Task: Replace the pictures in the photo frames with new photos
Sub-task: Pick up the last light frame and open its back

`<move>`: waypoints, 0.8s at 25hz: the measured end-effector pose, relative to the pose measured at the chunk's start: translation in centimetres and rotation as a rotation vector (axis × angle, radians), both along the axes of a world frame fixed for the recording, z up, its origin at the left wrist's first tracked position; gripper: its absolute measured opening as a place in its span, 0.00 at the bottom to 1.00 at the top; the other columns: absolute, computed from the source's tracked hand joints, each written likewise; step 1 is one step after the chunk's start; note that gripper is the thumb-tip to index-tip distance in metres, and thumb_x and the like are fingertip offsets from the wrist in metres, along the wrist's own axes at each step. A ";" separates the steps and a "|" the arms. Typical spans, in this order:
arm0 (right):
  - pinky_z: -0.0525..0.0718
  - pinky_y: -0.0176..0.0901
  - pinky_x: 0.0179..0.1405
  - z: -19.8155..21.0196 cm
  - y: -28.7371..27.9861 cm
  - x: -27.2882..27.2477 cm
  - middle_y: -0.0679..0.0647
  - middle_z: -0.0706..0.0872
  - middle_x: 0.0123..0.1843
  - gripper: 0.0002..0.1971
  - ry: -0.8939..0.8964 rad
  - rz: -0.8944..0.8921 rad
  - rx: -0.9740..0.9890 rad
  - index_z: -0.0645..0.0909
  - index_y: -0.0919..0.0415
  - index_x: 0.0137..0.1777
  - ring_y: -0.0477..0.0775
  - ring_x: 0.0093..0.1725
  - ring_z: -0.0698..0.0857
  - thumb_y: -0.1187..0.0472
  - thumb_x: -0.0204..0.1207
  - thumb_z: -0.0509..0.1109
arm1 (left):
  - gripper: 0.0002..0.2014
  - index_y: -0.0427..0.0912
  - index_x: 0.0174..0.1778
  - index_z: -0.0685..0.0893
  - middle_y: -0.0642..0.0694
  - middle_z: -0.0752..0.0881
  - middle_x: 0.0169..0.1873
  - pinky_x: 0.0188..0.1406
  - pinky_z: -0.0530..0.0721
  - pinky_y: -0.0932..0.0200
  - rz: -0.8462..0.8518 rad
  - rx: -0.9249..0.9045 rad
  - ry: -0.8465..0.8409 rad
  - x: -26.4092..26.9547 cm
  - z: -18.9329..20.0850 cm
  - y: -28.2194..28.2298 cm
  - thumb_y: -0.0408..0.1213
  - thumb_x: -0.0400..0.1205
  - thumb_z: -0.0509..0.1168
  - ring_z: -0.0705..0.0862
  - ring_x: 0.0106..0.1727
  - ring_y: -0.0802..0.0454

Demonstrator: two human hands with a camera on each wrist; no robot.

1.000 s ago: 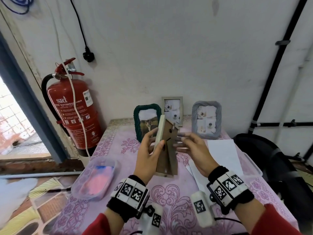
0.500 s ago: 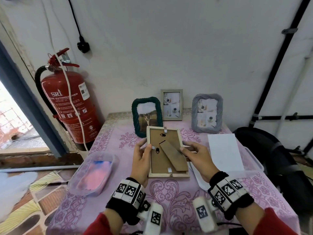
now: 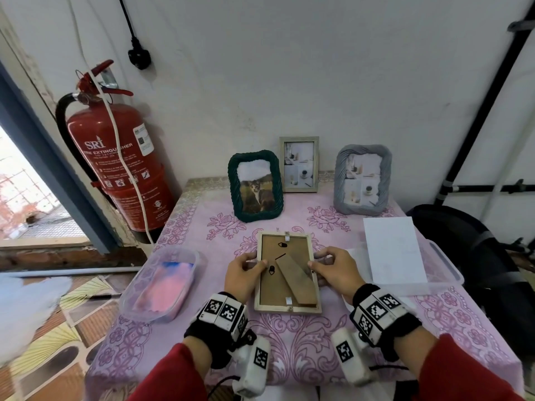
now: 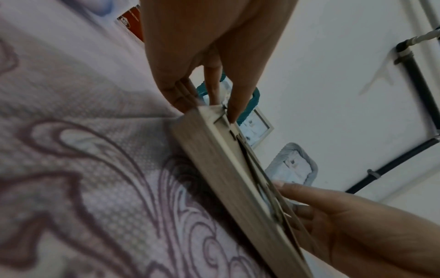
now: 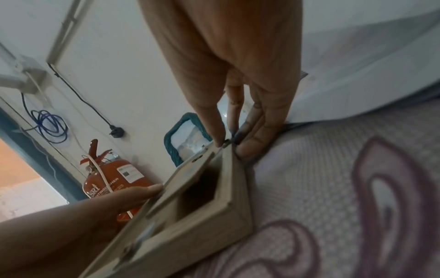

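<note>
Pale wood frame (image 3: 288, 273) lay back-up on the pink tablecloth (image 3: 301, 340) — left hand (image 3: 243, 274) and right hand (image 3: 335, 270) pinched its side edges, thumbs on top, fingers curled beneath, easel stand (image 3: 295, 280) folded flat.

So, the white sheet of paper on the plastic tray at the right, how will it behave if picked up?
The paper looks thin, so probably floppy and very light. Lying flat on the tray, its edge may be hard to pinch.
</note>
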State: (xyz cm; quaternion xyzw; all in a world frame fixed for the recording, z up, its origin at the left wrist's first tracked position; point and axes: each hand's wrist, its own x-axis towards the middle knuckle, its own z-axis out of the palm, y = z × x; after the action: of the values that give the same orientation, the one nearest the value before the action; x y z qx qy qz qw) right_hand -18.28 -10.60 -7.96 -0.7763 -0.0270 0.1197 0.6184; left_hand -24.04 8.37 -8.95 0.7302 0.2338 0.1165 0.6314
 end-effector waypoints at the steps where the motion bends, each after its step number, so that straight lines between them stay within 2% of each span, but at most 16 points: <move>1: 0.87 0.52 0.38 -0.2 0.1 0.1 0.61 0.81 0.37 0.07 0.011 0.009 -0.024 0.78 0.63 0.45 0.56 0.33 0.82 0.69 0.71 0.75 | 0.18 0.29 0.63 0.79 0.32 0.85 0.45 0.57 0.85 0.45 -0.003 0.004 0.032 0.1 -0.2 0.2 0.31 0.78 0.69 0.84 0.45 0.42; 5: 0.88 0.45 0.32 -0.5 0.4 0.6 0.63 0.84 0.40 0.10 -0.003 0.024 -0.162 0.78 0.63 0.44 0.56 0.33 0.84 0.66 0.70 0.77 | 0.19 0.31 0.59 0.80 0.39 0.82 0.42 0.53 0.83 0.52 -0.018 0.053 0.155 0.9 -0.9 0.7 0.35 0.76 0.72 0.82 0.44 0.45; 9: 0.90 0.55 0.39 -0.6 0.8 0.7 0.59 0.84 0.35 0.14 -0.039 0.042 -0.282 0.73 0.60 0.43 0.63 0.37 0.87 0.60 0.69 0.78 | 0.17 0.34 0.55 0.82 0.39 0.83 0.43 0.52 0.83 0.55 -0.030 0.159 0.252 1.6 -0.8 1.2 0.40 0.75 0.73 0.83 0.45 0.46; 11: 0.88 0.53 0.39 -0.6 0.9 0.9 0.57 0.84 0.35 0.14 -0.036 0.051 -0.338 0.72 0.58 0.42 0.62 0.36 0.86 0.59 0.68 0.77 | 0.13 0.36 0.51 0.82 0.40 0.82 0.42 0.53 0.82 0.55 -0.049 0.225 0.284 1.8 -0.6 1.3 0.39 0.75 0.72 0.81 0.45 0.46; 13: 0.87 0.48 0.31 -0.5 1.0 1.1 0.57 0.82 0.35 0.14 0.005 0.055 -0.306 0.71 0.57 0.40 0.57 0.32 0.83 0.62 0.67 0.77 | 0.11 0.37 0.48 0.82 0.40 0.81 0.43 0.53 0.81 0.56 -0.060 0.255 0.310 2.0 -0.4 1.5 0.37 0.74 0.73 0.81 0.46 0.45; 16: 0.83 0.40 0.21 -0.3 1.0 1.3 0.59 0.81 0.37 0.15 0.067 0.051 -0.243 0.71 0.57 0.38 0.54 0.28 0.80 0.68 0.66 0.76 | 0.16 0.33 0.53 0.83 0.36 0.83 0.50 0.57 0.81 0.54 -0.082 0.252 0.335 2.2 -0.3 1.7 0.35 0.72 0.73 0.83 0.55 0.41; 17: 0.83 0.40 0.20 -0.2 1.1 1.3 0.59 0.81 0.37 0.15 0.084 0.053 -0.227 0.70 0.58 0.38 0.54 0.28 0.80 0.69 0.65 0.76 | 0.16 0.32 0.53 0.84 0.36 0.83 0.51 0.58 0.82 0.53 -0.086 0.243 0.336 2.2 -0.3 1.8 0.35 0.72 0.74 0.83 0.54 0.41; 20: 0.83 0.43 0.24 0.1 1.0 1.4 0.61 0.80 0.35 0.16 0.131 0.062 -0.190 0.70 0.59 0.39 0.54 0.25 0.78 0.72 0.65 0.76 | 0.16 0.32 0.53 0.84 0.38 0.81 0.44 0.55 0.82 0.53 -0.099 0.185 0.334 2.3 -0.5 2.0 0.33 0.71 0.74 0.79 0.46 0.47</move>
State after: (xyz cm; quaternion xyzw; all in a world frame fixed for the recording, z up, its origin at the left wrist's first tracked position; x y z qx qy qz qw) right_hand -16.84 -9.62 -7.87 -0.8206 0.0007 0.1914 0.5385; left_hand -21.77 10.40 -9.41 0.8047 0.2874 -0.0163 0.5192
